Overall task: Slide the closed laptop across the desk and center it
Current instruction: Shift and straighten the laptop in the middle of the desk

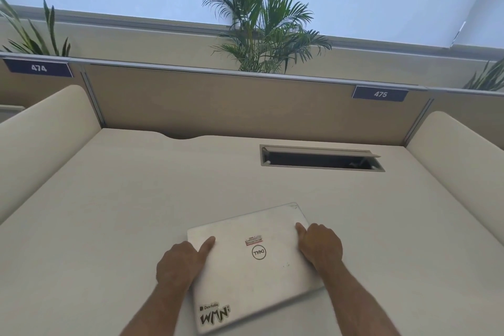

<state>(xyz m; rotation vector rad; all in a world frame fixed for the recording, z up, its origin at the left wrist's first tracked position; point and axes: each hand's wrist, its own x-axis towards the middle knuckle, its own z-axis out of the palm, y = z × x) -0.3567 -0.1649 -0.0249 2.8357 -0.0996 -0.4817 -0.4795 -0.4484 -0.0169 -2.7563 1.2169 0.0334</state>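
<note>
A closed silver laptop (253,267) with a round logo and stickers lies on the cream desk (131,213), near the front edge and turned a little anticlockwise. My left hand (181,263) grips its left edge, thumb flat on the lid. My right hand (320,247) grips its right edge, thumb on the lid, fingers down the side. Both forearms come in from the bottom of the view.
An open cable hatch (321,158) is set into the desk at the back right. A tan partition (231,101) with number plates 474 and 475 closes the back. Cream side dividers (43,128) stand left and right. A palm plant (261,22) rises behind the partition.
</note>
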